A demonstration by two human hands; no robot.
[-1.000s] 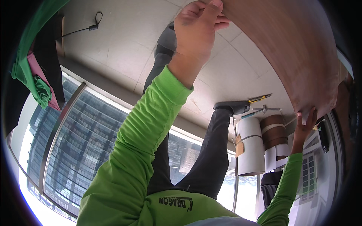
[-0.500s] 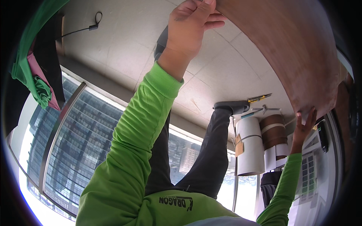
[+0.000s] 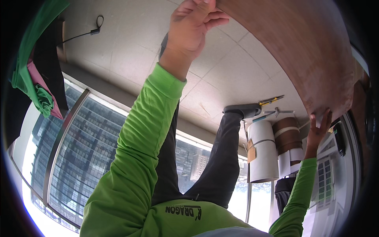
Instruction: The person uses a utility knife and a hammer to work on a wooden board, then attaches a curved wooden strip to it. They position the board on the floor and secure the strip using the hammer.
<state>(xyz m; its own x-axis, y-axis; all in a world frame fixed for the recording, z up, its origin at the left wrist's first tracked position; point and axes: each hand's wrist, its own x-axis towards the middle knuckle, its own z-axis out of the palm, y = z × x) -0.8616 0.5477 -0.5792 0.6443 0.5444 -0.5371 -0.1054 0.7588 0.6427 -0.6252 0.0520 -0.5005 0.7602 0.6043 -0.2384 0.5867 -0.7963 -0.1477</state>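
Note:
A long, curved brown sheet (image 3: 294, 51) with a faint mottled, wood-like surface fills the upper right of the view. At the top, my left hand (image 3: 189, 29) pinches the sheet's left edge between thumb and fingers; the fingertips are partly cut off by the frame. My right hand (image 3: 318, 132) holds the sheet's lower end, its fingers lying against the edge. How far the thumb wraps behind cannot be made out. Both arms are in green sleeves, the left one raised across the middle.
A white roll (image 3: 261, 152) and a brown roll (image 3: 287, 136) stand by my foot. Near them lie a yellow-black cutter (image 3: 271, 100) and a blue-handled tool (image 3: 265, 117) on the tiled floor (image 3: 225, 79). Green cloth (image 3: 42, 98) hangs left, before tall windows (image 3: 85, 146). A black cable (image 3: 94, 31) lies upper left.
My left hand has shifted slightly left and up, still pinching the sheet. My right hand keeps its hold and has risen a little with the sheet's lower end.

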